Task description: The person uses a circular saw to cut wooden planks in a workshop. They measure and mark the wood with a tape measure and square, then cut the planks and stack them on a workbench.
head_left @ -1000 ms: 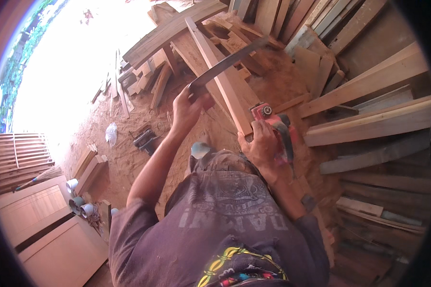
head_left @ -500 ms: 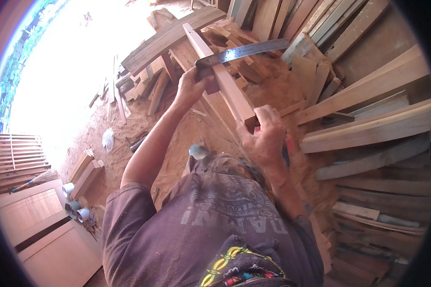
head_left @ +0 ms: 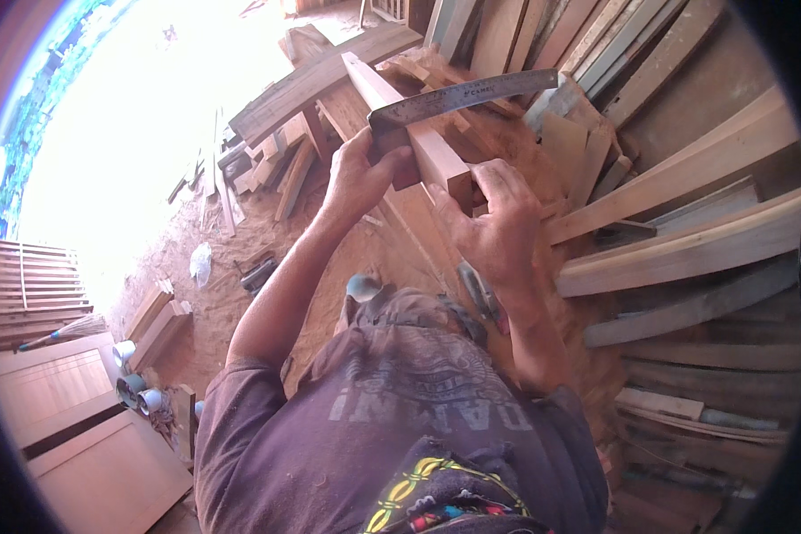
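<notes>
Nearest is the person's faded dark-purple cloth T-shirt [head_left: 445, 392]. Beyond it, a partly hidden grey-and-red tool [head_left: 479, 289] lies near the right wrist. The right hand [head_left: 498, 218] grips the near end of a long, pale, square-edged wooden bar [head_left: 440, 163], thumb on the left and fingers on the right. The bar slants away above a broad brown wooden plank [head_left: 416, 233]. Farther along, the left hand [head_left: 358, 181] is closed on the dark block-shaped stock of a try square, the stock at the bar's left side; its curved-looking grey metal blade [head_left: 481, 93] crosses the bar's upper face. Behind are jumbled brown wooden offcuts [head_left: 292, 182] and a thick weathered wooden beam [head_left: 316, 87], which the bar's far end overlaps in view.
</notes>
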{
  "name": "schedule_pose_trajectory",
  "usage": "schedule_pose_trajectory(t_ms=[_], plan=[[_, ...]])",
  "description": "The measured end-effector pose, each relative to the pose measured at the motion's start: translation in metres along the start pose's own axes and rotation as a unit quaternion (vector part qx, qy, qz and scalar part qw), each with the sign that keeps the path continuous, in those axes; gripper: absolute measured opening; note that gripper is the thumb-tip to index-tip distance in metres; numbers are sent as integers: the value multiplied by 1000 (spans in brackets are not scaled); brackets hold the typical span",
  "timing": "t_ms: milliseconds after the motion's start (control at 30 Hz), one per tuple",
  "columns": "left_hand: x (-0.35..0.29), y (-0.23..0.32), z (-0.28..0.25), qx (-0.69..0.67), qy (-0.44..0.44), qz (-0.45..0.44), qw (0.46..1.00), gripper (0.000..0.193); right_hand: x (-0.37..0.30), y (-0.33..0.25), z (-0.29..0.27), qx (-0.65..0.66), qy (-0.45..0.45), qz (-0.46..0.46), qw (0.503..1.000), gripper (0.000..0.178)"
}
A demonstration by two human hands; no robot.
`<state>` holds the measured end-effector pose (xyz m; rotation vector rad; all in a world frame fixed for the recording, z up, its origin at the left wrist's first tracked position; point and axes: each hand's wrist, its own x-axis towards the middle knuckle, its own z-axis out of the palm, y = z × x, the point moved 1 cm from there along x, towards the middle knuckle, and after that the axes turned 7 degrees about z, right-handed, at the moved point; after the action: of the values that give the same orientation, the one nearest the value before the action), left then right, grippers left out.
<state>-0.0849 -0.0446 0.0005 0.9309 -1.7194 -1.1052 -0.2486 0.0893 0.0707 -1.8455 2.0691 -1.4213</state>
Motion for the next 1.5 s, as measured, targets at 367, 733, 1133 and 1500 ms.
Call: schedule_pose_trajectory(t_ms=[367, 733, 1133, 1500], plan=[[47, -55, -12, -37, 8, -17, 999, 30, 4, -2, 0, 8, 0, -18, 1000, 25], [117, -108, -28, -36, -5, -19, 999, 30, 26, -9, -10, -9, -27, -17, 999, 23], [184, -151, -47, 45, 11, -60, 997, 34, 71, -22, -12, 46, -16, 39, 998, 21], [-15, -217, -70, -278, 378, -232, 852, 38, 136, -22, -18, 83, 25, 41, 995, 23]])
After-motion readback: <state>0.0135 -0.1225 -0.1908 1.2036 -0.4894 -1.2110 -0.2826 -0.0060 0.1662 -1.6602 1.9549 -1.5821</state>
